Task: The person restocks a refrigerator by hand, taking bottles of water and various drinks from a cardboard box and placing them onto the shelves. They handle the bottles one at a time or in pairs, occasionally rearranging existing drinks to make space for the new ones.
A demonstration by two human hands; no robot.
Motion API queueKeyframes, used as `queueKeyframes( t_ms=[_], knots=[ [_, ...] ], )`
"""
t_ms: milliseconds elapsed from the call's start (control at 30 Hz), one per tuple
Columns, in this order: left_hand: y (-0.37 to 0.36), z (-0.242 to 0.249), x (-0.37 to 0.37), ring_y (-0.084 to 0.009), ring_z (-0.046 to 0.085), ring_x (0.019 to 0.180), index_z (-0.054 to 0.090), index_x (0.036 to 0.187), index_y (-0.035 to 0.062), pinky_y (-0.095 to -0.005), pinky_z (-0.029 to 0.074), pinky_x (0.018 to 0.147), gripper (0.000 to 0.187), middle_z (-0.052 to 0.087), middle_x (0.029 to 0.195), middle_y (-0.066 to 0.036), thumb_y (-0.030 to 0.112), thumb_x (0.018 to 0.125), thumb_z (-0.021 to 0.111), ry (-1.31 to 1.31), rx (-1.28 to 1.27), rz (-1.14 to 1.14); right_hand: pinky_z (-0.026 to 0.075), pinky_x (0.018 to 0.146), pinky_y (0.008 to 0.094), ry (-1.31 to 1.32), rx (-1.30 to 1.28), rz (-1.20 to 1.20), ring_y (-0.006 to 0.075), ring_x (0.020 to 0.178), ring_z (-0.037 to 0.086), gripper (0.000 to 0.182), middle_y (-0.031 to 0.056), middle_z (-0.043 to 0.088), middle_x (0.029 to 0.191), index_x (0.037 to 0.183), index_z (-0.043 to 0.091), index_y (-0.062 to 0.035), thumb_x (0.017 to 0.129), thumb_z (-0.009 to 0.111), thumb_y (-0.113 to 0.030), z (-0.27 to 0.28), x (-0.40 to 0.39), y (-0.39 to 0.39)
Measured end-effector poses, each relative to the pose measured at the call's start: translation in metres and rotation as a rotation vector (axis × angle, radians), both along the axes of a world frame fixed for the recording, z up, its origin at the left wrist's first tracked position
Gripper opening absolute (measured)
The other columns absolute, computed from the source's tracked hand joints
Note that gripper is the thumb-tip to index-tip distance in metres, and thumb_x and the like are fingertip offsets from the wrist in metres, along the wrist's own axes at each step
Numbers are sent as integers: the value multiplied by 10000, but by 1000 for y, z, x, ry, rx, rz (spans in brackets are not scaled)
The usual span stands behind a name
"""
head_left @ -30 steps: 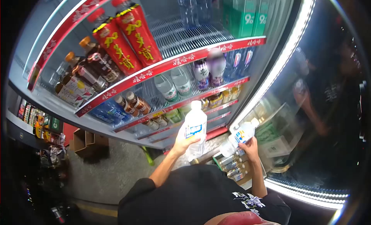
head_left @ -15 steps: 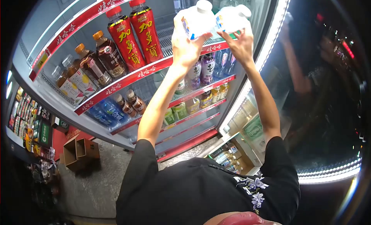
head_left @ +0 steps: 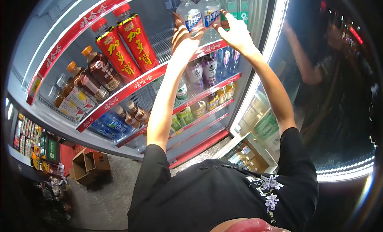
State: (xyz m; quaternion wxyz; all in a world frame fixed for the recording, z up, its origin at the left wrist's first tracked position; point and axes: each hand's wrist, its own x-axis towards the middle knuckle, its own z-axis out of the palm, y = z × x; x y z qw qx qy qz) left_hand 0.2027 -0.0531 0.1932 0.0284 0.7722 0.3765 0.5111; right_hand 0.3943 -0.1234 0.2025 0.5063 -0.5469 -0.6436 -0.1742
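Two clear bottles with white caps and blue labels stand side by side on the upper fridge shelf. My left hand [head_left: 185, 36] is at the left bottle [head_left: 189, 14], its fingers curved round the left side and lower front. At the right bottle [head_left: 210, 12], my right hand [head_left: 235, 30] has thumb and fingers bent against its right side. Clear bottles with green labels [head_left: 242, 10] stand just behind and right of my right hand. The red shelf edge [head_left: 207, 49] runs below both hands.
Red bottles [head_left: 137, 40] and brown tea bottles [head_left: 101, 68] stand left on the same shelf. Lower shelves hold purple-labelled bottles [head_left: 209, 68] and others. The lit glass door [head_left: 275, 32] is at the right. An open carton [head_left: 89, 166] and a drinks box [head_left: 255, 152] are on the floor.
The two bottles have gone from raised and tilted in front of the shelf to upright on it, my hands moving with them. The view has shifted slightly.
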Motion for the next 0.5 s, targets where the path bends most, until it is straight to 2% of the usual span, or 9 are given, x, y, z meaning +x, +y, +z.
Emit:
queueKeyframes(
  t_ms=[33,100,133,233,300,333,367,433,500],
  knots=[
    [-20,5,-8,-456,639,1154,282,1499,-156,-455,510,1001,1014,623,1245,-355,479,865,754,61,-63,-7,586,798,384,18,-10,-9,314,859,747,562,175,754,953,1353,559,3,889,739,-258,-5,-1,-9],
    [-45,1,-14,-466,627,1161,300,1499,-141,-455,490,1034,958,615,1278,-331,452,881,728,112,52,80,588,758,367,97,-2,83,283,807,746,458,168,752,920,1294,624,-47,894,735,-241,-23,-7,-45],
    [-56,-8,-18,-443,646,1131,341,1483,-130,-454,504,1012,873,627,1260,-322,358,878,738,100,166,102,594,749,309,107,13,81,196,828,759,343,134,771,953,1238,685,-49,907,727,-124,-30,-17,-75],
    [-99,-31,-29,-402,651,1104,507,1385,-106,-449,495,1021,602,654,1271,-230,101,864,728,26,592,3,564,706,273,386,-35,194,136,753,708,193,67,734,869,1112,716,-65,923,704,-96,-135,-16,-122],
    [-114,-92,-39,-338,678,1042,629,1243,-70,-415,526,959,394,692,1185,-190,-53,852,679,-19,581,-264,548,682,265,478,-297,127,111,731,676,125,45,709,839,1049,702,-55,934,690,-105,-238,-22,-162],
    [-125,-128,-44,-330,699,999,678,1140,-22,-399,567,878,340,713,1131,-181,-99,809,673,7,485,-385,542,673,269,515,-522,137,97,725,664,111,35,694,812,1026,694,-56,924,684,-98,-298,-22,-188],
    [-140,-161,-50,-294,706,981,673,1162,-5,-375,567,874,342,710,1139,-163,-65,826,691,150,319,-473,546,693,288,556,-679,167,131,725,669,160,37,704,817,1027,696,-68,882,713,-134,-357,-23,-218],
    [-169,-220,-54,-323,698,1026,665,1216,7,-391,553,930,353,703,1148,-166,4,864,702,401,-308,-594,570,761,401,584,-1098,-17,253,801,719,232,80,749,878,1029,711,-94,827,713,-207,-478,-23,-283],
    [-174,-307,-80,-371,667,1131,601,1340,28,-423,514,1018,457,682,1245,-193,184,921,699,645,-435,-725,565,854,425,706,-1337,-116,293,946,725,374,136,762,997,1089,729,-109,760,775,-281,-583,-23,-348]
  ],
)
